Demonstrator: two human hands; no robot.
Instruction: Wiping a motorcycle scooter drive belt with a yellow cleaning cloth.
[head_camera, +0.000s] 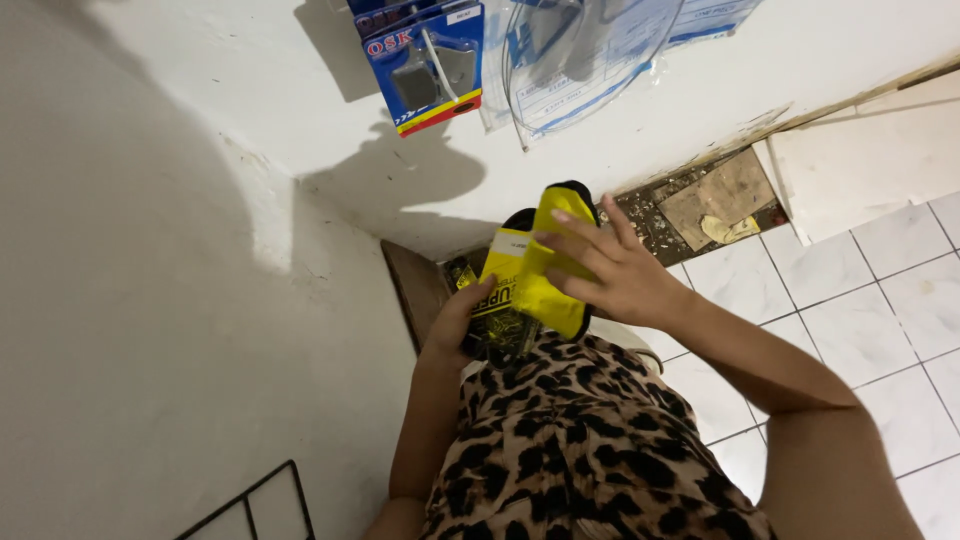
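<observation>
My left hand (462, 318) grips the lower end of a yellow and black plastic packet (508, 300) from below. My right hand (608, 268) lies over a second yellow and black packet (552, 260), fingers spread across its face, holding it against the first one. Both packets are held upright in front of my body, just above my leopard-print clothing (580, 440). What is inside the packets is not visible.
A white wall fills the left. On it hang a blue blister pack (428, 62) and clear plastic bags (590, 50). A brown board (412, 285) leans below. White floor tiles (850, 320) lie at right, with debris (700, 205) along the wall's foot. A black wire rack (255, 505) shows at bottom left.
</observation>
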